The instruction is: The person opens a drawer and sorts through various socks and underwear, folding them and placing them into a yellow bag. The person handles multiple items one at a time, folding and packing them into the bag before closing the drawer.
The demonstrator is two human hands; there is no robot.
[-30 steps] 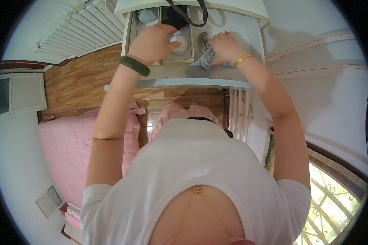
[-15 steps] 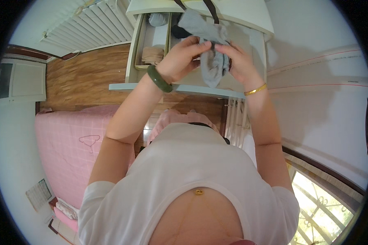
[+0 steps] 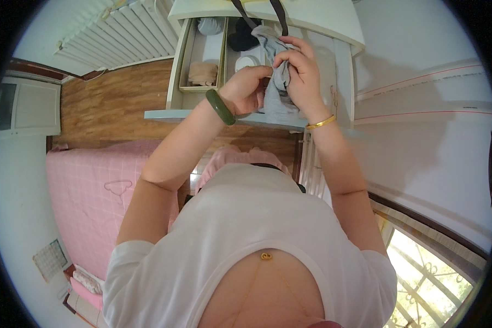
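Observation:
A pair of grey socks (image 3: 280,109) hangs bunched between my hands, over the open drawer (image 3: 175,104). My left hand (image 3: 247,90) is closed on the socks' left side, thumb pointing right; some of its fingers are hidden behind the cloth. My right hand (image 3: 302,74) pinches the socks higher up, its fingers curled over the fabric. To the left of the socks, a black cloth bundle (image 3: 243,39) and a white round thing (image 3: 247,62) lie in the drawer.
Inside the drawer, a storage box (image 3: 224,52) holds a beige folded cloth (image 3: 203,73) and a pale grey bundle (image 3: 209,25). Dark straps (image 3: 280,16) hang over the cabinet top (image 3: 322,16). A radiator (image 3: 128,38) and a pink-covered bed (image 3: 93,191) are at the left.
My right hand has shifted left and turned over the socks, gathering them into a bunch. The socks' upper end has moved right, uncovering the black bundle and the white round thing.

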